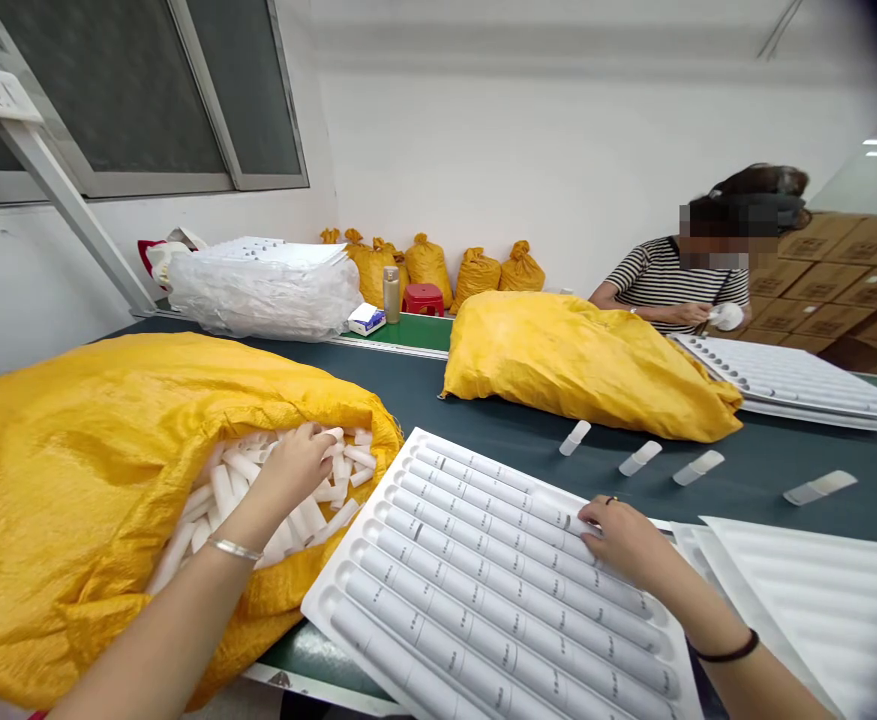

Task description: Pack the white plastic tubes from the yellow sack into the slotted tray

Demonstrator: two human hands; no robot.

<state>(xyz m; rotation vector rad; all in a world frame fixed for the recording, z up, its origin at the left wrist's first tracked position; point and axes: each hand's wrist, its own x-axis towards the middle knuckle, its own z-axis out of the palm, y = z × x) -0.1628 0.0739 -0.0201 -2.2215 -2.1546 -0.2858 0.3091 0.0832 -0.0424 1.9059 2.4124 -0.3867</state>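
Note:
My left hand [301, 462] reaches into the open mouth of a large yellow sack [108, 430] at the left, its fingers closed at a white tube [334, 434]. Many more white tubes [220, 492] lie loose inside that sack. A white tray [319, 602] with rows of printed white tubes [475, 570] lies at the front middle, tilted beside the sack. Over the tray's right part, my right hand [618, 535] has its bent fingers on a tube in an upper row; whether it grips the tube is hard to tell.
Several capped tubes [640, 458] stand on the dark table [415, 400]. Behind them lies another yellow sack [573, 355]. White trays [820, 590] are at the right, more stacked [798, 375] behind. A person in a striped top [648, 280] works across the table.

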